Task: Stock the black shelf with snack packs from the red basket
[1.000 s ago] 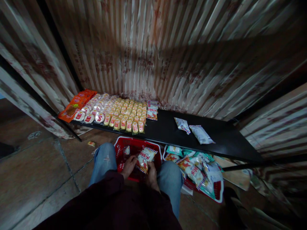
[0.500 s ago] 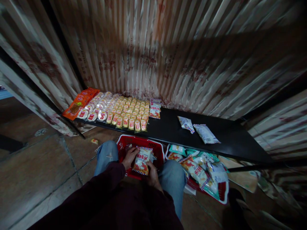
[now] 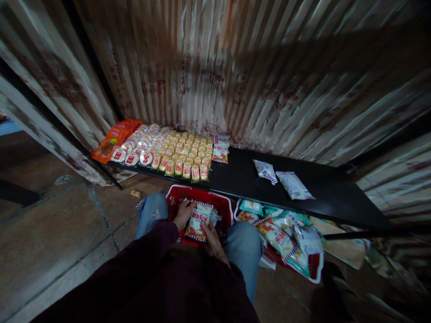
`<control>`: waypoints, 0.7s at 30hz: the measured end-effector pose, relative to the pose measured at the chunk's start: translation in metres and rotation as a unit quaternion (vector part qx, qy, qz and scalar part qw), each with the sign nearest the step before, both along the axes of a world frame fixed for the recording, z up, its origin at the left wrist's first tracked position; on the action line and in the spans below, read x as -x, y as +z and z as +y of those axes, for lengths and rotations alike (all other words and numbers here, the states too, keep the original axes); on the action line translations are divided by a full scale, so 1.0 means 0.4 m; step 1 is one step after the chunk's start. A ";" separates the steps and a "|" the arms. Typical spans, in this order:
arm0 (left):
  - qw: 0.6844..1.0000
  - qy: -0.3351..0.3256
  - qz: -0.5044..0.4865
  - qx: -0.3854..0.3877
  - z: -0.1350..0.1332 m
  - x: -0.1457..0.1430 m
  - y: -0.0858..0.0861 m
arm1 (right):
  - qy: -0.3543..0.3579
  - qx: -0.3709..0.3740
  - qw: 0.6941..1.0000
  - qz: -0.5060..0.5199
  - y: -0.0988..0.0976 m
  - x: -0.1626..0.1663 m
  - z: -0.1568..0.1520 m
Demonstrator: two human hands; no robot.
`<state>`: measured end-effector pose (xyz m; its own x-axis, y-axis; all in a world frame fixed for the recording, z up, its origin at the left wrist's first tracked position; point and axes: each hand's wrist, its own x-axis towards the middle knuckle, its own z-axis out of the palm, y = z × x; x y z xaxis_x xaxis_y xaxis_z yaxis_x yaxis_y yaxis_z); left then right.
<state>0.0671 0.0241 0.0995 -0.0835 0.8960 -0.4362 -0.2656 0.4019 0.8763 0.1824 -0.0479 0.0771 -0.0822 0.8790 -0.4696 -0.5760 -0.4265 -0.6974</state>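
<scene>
I crouch with a red plastic basket between my knees. Over it, both hands hold a white and red snack packet. My left hand grips the packet's left edge with curled fingers. My right hand pinches its lower right corner. More small packets lie in the basket under the held one, partly hidden. Just beyond the basket runs a low black shelf.
Rows of yellow and white snack packs and orange packets cover the shelf's left end. Two loose white packets lie mid-shelf. A second basket heaped with snack bags sits at my right. Corrugated sheeting stands behind. A small packet lies on the tiled floor.
The packet has turned from tilted right to upright and face-up between my hands. My left hand has shifted further into the basket. The camera has drifted slightly, shifting the scene rightward.
</scene>
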 end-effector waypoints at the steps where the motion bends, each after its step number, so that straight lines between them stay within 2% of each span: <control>1: 1.000 0.000 0.008 -0.007 0.001 0.001 -0.005 | 0.005 0.005 1.000 0.000 -0.002 -0.001 0.000; 8: 0.997 -0.001 0.061 -0.055 0.007 0.019 -0.028 | 0.027 -0.005 1.000 0.002 -0.011 -0.006 -0.001; 13: 0.997 0.013 0.070 -0.031 0.013 0.022 -0.021 | 0.030 0.006 1.000 0.005 -0.008 -0.004 -0.002; 21: 0.999 0.011 0.046 -0.026 0.022 0.015 0.005 | -0.010 0.009 1.000 -0.017 0.012 -0.008 0.000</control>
